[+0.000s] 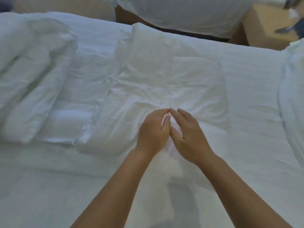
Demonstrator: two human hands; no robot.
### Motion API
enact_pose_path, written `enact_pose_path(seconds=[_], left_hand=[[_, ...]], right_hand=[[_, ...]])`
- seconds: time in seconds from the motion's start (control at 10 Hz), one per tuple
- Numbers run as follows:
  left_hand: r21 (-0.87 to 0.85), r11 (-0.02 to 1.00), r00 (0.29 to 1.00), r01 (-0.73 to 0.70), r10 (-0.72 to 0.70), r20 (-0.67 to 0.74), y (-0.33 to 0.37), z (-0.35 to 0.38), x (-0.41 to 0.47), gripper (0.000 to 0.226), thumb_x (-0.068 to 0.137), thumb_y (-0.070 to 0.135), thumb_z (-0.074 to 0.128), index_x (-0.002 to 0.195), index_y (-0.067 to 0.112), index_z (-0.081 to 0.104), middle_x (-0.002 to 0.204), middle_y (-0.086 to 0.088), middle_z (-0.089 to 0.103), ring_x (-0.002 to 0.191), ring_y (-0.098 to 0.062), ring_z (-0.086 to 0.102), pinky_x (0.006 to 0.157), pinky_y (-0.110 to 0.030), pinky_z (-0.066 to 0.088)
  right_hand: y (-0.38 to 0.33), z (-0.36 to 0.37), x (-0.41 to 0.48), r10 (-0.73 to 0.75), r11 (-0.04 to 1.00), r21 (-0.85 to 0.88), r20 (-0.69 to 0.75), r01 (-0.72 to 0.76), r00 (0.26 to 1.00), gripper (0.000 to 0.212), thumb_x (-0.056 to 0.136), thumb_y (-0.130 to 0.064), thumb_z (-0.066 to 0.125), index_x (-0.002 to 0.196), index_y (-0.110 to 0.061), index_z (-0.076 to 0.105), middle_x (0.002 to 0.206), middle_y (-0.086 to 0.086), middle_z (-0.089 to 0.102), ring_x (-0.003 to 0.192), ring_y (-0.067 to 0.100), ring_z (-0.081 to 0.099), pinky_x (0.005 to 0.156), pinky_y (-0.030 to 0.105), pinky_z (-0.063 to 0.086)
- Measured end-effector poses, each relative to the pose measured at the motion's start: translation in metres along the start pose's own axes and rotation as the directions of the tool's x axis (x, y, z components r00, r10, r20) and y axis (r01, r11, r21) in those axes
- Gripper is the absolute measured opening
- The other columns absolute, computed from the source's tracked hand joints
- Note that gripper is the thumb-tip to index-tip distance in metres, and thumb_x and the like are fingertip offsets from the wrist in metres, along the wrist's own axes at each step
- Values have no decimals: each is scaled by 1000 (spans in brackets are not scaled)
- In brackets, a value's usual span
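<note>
A white pillow (164,71) in a creased white case lies across the middle of the bed. My left hand (152,130) and my right hand (187,134) rest side by side on its near part. Their fingertips meet at the front. The fingers are nearly straight and press the fabric down. A small fold of white cloth shows between the two thumbs. Wrinkles fan out from under the hands. Both bare forearms reach in from the bottom edge.
A bunched white duvet (32,71) lies on the left of the bed. More white bedding (292,96) is heaped at the right edge. The white bed sheet (49,186) covers the near part. Beyond are a second white bed (181,12) and a wooden bedside unit (263,22).
</note>
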State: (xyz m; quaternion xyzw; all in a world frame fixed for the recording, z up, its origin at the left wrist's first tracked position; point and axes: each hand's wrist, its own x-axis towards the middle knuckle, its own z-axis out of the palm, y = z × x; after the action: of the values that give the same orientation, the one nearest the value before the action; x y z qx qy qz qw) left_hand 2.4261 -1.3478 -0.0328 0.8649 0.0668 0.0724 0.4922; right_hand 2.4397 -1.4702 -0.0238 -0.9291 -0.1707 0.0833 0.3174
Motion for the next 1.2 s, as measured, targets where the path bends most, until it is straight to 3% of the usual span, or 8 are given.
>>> enact_pose_path(seconds=[0.1,0.2,0.3,0.5,0.6,0.7,0.9,1.2], left_hand=[[550,835,935,-11,203,-290,-51,-52,-11,49,79,23,61,124,2,58,128,-21,55,126,-42,45,103,-57,32],[529,729,899,434,-318,-300,-89,-93,-1,106,68,72,61,150,26,12,157,-11,13,145,-32,7,110,-59,8],[141,704,718,696,-688,-107,-123,-106,10,138,44,82,67,148,31,-8,155,-8,18,141,-29,24,112,-53,21],[-104,710,715,696,-699,11,-164,-89,8,108,51,60,82,139,18,34,132,2,52,118,-22,52,96,-36,44],[-300,618,682,727,-701,209,-148,-80,11,60,65,39,81,117,18,59,109,-2,68,97,-20,64,84,-36,53],[-340,621,707,706,-649,280,-119,-62,11,38,75,30,74,109,15,65,100,-6,72,93,-23,68,80,-36,54],[-370,786,867,496,-476,149,-12,9,16,37,66,29,75,100,17,69,95,-3,73,90,-19,68,81,-36,54],[-100,991,912,85,-37,408,234,363,33,65,69,48,73,125,20,54,119,-1,62,110,-22,59,89,-35,47]], right_hand=[[-18,39,6,83,988,-145,246,-48,966,79,80,-74,26,145,-46,-7,159,-2,1,146,23,-6,111,58,-2],[-25,76,22,86,957,-290,273,-3,958,96,60,-91,21,132,-54,-31,157,-2,-20,140,33,-25,102,67,-15],[-21,109,29,36,923,-373,321,91,946,115,51,-93,40,118,-55,-45,149,2,-39,133,37,-38,96,71,-19],[5,147,32,-4,863,-482,293,151,956,124,48,-90,45,121,-49,-47,129,1,-60,129,34,-43,83,66,-31],[6,144,29,-60,875,-461,202,149,977,110,65,-80,48,147,-37,-12,157,13,-14,143,35,-10,94,72,-16],[8,129,18,-236,929,-305,-60,208,970,60,68,-39,74,116,-7,60,122,23,58,119,38,54,94,76,19],[53,38,1,-170,944,210,-348,254,922,15,74,-11,53,82,1,58,69,12,60,58,27,55,58,24,35],[329,-191,-109,534,736,653,-398,-179,746,30,77,-21,54,101,-29,38,94,-7,58,82,7,59,61,24,44]])
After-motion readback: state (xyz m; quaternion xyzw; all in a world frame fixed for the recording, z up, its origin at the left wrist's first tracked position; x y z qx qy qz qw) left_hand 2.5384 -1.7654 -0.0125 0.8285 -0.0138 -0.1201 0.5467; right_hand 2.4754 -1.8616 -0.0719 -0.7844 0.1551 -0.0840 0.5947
